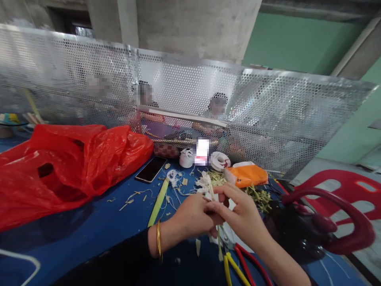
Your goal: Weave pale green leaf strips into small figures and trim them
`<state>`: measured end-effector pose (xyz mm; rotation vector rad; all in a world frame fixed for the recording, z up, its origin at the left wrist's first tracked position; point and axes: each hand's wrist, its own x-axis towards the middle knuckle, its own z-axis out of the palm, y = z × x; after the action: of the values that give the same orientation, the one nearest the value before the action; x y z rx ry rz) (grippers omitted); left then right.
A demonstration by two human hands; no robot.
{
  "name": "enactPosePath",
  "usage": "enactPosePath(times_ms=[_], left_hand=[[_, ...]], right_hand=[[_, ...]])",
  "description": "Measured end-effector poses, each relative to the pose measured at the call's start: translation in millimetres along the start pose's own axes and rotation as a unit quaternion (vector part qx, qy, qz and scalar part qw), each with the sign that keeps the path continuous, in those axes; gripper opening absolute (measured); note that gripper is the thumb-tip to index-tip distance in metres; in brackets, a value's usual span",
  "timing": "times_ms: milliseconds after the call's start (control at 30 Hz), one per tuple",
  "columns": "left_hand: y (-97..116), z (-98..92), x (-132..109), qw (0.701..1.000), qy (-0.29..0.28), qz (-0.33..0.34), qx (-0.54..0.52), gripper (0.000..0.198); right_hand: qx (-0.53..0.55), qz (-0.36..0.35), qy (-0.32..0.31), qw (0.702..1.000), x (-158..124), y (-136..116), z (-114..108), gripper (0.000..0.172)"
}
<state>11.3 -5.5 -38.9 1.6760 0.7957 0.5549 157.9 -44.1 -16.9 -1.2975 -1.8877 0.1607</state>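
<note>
My left hand point(190, 218) and my right hand point(241, 214) meet above the blue table point(98, 222), both pinched on a thin pale-green stem with small white flowers point(208, 184) at its top. The stem point(219, 242) hangs down below my fingers. A gold bangle point(159, 240) sits on my left wrist. Under my hands lie pliers with red and yellow handles point(238, 266).
A big red plastic bag point(59, 167) fills the left. A phone point(151, 169), a green strip point(157, 202), tape rolls point(219, 160), an orange pouch point(248, 175) and stem scraps point(258, 196) lie ahead. A dark handbag point(297, 234) and red chair point(342, 194) stand right. People sit behind a perforated metal screen point(268, 115).
</note>
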Motion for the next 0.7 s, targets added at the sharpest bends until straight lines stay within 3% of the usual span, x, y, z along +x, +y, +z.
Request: enactPosePath(times_ms=[100,233,367,500,700], left_hand=[[-1.2,0.3,0.6,1.0,-0.006,0.002,-0.017,0.022],[9.0,-6.0,3.0,0.995,0.042,-0.023,-0.085,0.029],[19.3,-10.6,1.6,0.979,0.088,-0.051,-0.179,0.02],[20.1,-8.4,-0.8,0.951,0.107,-0.041,-0.288,0.016],[21.1,-4.3,-0.2,0.927,0.113,-0.019,-0.358,0.016]], right_hand=[[0.019,0.009,-0.002,1.0,-0.9,-3.3,1.7,0.022],[-0.007,-0.024,0.057,0.998,-3.6,-5.1,-2.7,0.007],[-0.087,-0.098,0.115,0.985,-5.7,-9.1,-1.6,0.007],[-0.164,-0.166,0.153,0.96,-6.0,-12.7,4.4,0.007],[-0.236,-0.208,0.171,0.934,-4.5,-8.7,10.2,0.009]])
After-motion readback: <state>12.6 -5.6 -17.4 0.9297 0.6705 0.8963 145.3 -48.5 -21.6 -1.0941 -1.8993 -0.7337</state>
